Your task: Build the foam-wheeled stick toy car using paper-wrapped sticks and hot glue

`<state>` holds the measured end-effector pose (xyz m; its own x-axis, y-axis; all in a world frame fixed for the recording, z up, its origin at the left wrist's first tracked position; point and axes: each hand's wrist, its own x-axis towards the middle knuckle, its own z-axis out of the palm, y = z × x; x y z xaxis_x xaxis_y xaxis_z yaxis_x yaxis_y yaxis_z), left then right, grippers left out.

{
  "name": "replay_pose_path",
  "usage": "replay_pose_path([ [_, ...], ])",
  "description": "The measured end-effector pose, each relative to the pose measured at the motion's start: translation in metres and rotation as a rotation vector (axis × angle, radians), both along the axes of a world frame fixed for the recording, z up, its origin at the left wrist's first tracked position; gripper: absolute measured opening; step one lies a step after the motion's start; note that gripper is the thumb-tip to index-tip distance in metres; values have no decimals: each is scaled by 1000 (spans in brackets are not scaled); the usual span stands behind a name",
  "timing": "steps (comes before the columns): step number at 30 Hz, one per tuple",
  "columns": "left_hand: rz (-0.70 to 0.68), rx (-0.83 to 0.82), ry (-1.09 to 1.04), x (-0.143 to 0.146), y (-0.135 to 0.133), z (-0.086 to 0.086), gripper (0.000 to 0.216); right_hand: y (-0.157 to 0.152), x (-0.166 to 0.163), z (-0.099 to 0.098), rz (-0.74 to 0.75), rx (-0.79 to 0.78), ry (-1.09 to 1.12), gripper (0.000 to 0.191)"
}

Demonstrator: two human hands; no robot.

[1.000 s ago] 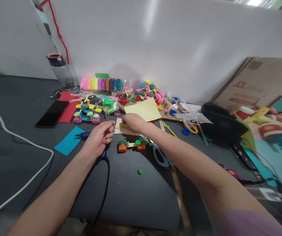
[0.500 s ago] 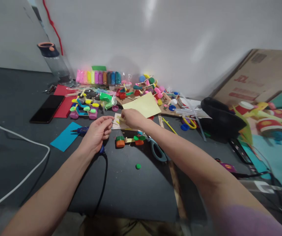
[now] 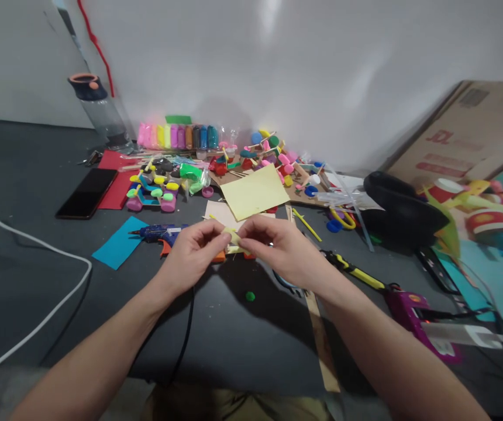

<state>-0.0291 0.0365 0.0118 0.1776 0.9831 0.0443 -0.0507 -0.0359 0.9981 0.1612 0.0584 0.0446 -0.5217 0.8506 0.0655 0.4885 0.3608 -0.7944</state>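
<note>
My left hand (image 3: pixel 195 252) and my right hand (image 3: pixel 285 251) meet over the middle of the table. Between their fingertips they pinch a small pale yellow piece (image 3: pixel 233 235), apparently paper; its exact shape is partly covered. Below and behind the fingers shows an orange clay part (image 3: pixel 219 257) of a small model, mostly hidden by my hands. Just beyond lie a pale sheet (image 3: pixel 216 211) and, overlapping it, a yellow sheet of paper (image 3: pixel 255 190). A blue glue gun (image 3: pixel 152 233) rests left of my left hand, on the edge of a blue paper (image 3: pixel 117 245).
Clay models (image 3: pixel 152 193) and a row of coloured clay packs (image 3: pixel 176 137) stand at the back. Left are a phone (image 3: pixel 87 193) and a bottle (image 3: pixel 102 111). Scissors (image 3: pixel 284 282) lie under my right wrist, a purple device (image 3: pixel 413 310) farther right. A green clay disc (image 3: pixel 250 296) lies in front.
My right hand has lifted back from the pale sheet towards me, and my left hand has moved right to meet it. The pale yellow piece now shows between both hands' fingers.
</note>
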Motion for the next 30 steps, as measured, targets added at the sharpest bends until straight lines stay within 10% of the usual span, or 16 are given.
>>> replay_pose_path([
  [20,-216,-53,147,25,-30,-8,15,-59,25,-33,-201,-419,492,15],
  [30,-241,-142,173,27,-36,-8,19,-63,28,-29,-293,-259,421,11],
])
